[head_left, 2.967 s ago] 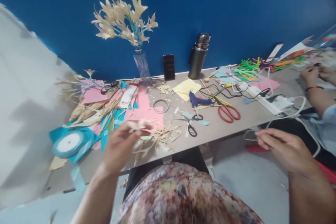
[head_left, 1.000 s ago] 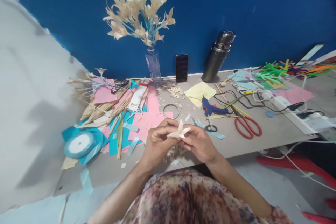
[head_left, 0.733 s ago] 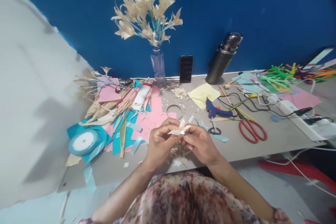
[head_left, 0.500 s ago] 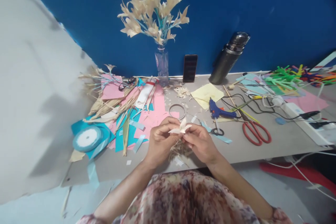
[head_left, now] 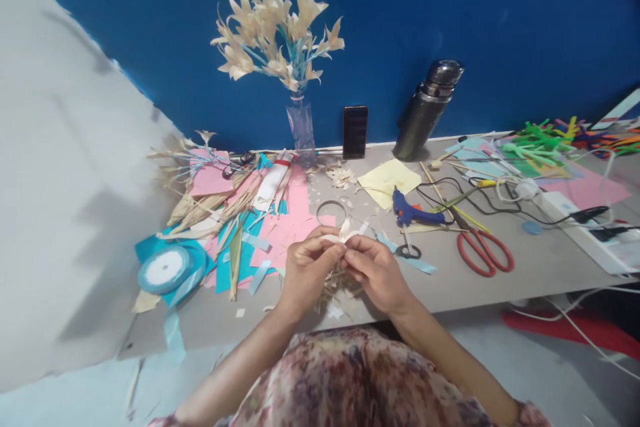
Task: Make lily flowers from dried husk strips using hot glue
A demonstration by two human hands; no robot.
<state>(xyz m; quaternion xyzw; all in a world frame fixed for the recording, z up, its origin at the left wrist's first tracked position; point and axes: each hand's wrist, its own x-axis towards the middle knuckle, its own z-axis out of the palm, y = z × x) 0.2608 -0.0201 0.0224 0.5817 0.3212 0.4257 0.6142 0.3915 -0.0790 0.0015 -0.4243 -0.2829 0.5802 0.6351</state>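
Note:
A small cream-coloured husk flower is pinched between my two hands above the front of the table. My left hand grips its left side, thumb and fingers together at the base. From the right, my right hand pinches the same flower, its thumb close to the left one. Petals stick up and out above the fingertips; the lower part is hidden by the fingers. Under the hands lies a heap of dry straw-like scraps. A roll of tape lies just beyond them.
Left are a ribbon spool, pink paper and dried husks. Right lie a blue glue gun, red-handled scissors and a power strip. Behind stand a bottle of husk flowers, a phone and a flask.
My thumbs have come closer together at the flower's base, and the petals are more covered by my fingers. The view has shifted slightly.

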